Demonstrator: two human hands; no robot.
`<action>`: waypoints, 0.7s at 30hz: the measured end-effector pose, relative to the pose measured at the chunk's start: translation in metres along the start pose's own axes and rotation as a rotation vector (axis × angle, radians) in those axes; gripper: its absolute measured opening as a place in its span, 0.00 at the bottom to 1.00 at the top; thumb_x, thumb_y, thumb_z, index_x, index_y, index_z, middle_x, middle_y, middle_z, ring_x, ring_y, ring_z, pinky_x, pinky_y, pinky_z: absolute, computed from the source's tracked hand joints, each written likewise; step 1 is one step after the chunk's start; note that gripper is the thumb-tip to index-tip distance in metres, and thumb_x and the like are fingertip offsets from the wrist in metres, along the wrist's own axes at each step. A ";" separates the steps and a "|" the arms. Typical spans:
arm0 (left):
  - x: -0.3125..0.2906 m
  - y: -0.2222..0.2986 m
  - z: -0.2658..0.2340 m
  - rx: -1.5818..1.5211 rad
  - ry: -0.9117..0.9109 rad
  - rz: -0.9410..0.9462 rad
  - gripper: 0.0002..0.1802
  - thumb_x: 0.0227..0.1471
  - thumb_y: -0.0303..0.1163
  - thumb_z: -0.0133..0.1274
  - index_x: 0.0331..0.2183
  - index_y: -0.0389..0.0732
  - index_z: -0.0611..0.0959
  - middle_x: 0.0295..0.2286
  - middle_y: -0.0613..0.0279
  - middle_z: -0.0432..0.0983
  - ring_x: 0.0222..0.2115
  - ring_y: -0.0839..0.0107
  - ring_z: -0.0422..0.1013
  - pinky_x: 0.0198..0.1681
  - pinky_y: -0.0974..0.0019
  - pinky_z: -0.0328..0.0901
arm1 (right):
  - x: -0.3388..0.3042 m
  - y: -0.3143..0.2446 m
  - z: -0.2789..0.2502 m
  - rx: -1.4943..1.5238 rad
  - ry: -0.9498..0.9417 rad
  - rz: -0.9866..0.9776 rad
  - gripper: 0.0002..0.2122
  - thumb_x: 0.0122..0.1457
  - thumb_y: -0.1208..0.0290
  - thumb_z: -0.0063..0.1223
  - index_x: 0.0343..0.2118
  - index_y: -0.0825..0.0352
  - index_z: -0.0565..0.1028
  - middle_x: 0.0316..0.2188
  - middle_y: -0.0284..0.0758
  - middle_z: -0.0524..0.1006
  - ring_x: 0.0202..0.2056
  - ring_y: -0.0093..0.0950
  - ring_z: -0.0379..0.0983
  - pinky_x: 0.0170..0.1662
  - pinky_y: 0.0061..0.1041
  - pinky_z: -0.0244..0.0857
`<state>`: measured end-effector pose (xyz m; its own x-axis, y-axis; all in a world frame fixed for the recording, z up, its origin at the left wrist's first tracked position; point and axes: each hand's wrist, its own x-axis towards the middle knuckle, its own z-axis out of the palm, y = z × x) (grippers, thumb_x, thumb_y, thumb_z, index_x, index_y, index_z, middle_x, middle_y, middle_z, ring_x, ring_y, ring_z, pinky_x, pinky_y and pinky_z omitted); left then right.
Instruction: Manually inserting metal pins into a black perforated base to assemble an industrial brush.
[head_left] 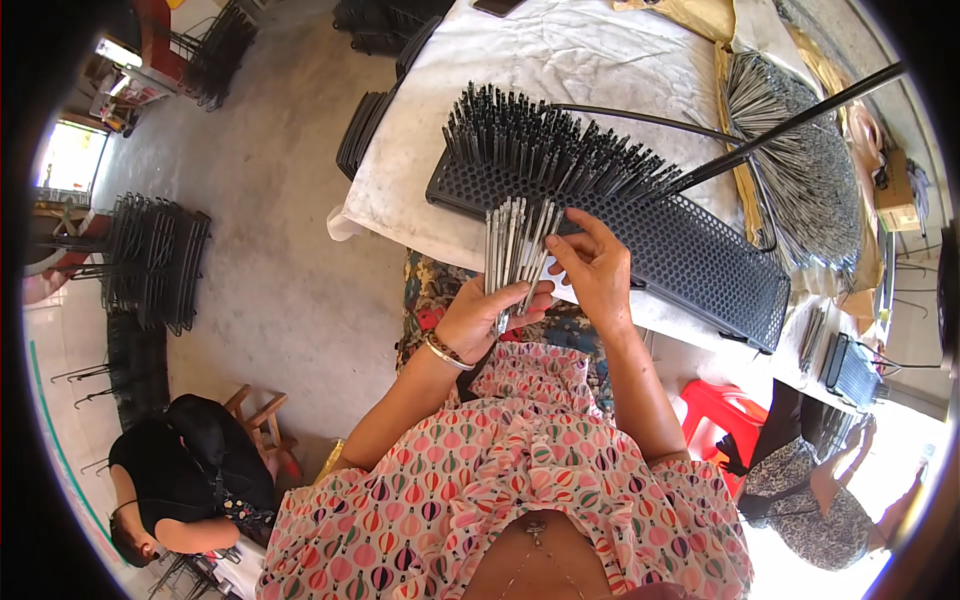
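Head view: the left hand (482,318) has its grip closed around a bundle of thin grey metal rods (513,245), which stand fanned upward from the fist just in front of the person's chest. The right hand (598,268) is beside it, fingers pinched narrowly at the right edge of the bundle, touching the rods; its thumb and forefinger hold one or two of them. A bracelet (446,352) sits on the left wrist.

Just beyond the hands lies a black perforated tray (700,262) on the cloth-covered table (560,50). Its left half is packed with upright dark rods (540,140) standing in the holes, while its right half shows bare holes. A large fanned heap of grey rods (810,170) lies on the table farther right.

On the concrete floor at left stand stacks of black wire racks (155,260). Another person in black (175,480) crouches at lower left, and a red plastic stool (720,410) stands at right.
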<state>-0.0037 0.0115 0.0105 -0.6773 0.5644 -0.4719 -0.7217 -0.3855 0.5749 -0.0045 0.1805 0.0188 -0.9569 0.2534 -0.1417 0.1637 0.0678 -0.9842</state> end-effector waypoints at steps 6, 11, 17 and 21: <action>0.001 -0.005 -0.007 0.102 0.026 0.012 0.16 0.54 0.30 0.50 0.43 0.32 0.74 0.39 0.53 0.75 0.39 0.67 0.74 0.43 0.64 0.71 | -0.001 -0.016 -0.017 0.047 0.167 -0.225 0.23 0.55 0.80 0.52 0.54 0.71 0.61 0.26 0.34 0.76 0.26 0.19 0.73 0.26 0.17 0.66; 0.002 -0.004 0.005 0.164 -0.004 -0.035 0.15 0.54 0.31 0.50 0.43 0.33 0.75 0.39 0.54 0.76 0.36 0.68 0.75 0.39 0.68 0.71 | 0.025 -0.029 -0.036 -0.286 0.420 -0.610 0.21 0.54 0.82 0.52 0.52 0.69 0.64 0.27 0.35 0.75 0.27 0.20 0.72 0.32 0.19 0.68; 0.003 -0.006 0.005 0.170 0.033 -0.019 0.15 0.54 0.30 0.50 0.43 0.33 0.75 0.39 0.54 0.76 0.36 0.68 0.75 0.39 0.67 0.70 | 0.049 -0.023 -0.040 -0.512 0.517 -0.835 0.21 0.50 0.81 0.57 0.49 0.67 0.69 0.26 0.36 0.76 0.26 0.26 0.72 0.33 0.24 0.66; 0.003 -0.007 0.004 0.152 0.039 -0.014 0.14 0.54 0.31 0.50 0.42 0.33 0.75 0.39 0.53 0.76 0.38 0.67 0.74 0.39 0.67 0.70 | 0.052 -0.022 -0.040 -0.606 0.529 -0.881 0.21 0.47 0.82 0.58 0.48 0.67 0.70 0.25 0.36 0.77 0.26 0.29 0.71 0.34 0.27 0.63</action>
<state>0.0002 0.0189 0.0079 -0.6746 0.5389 -0.5044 -0.7032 -0.2615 0.6612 -0.0483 0.2304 0.0370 -0.6030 0.2476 0.7584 -0.2770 0.8265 -0.4901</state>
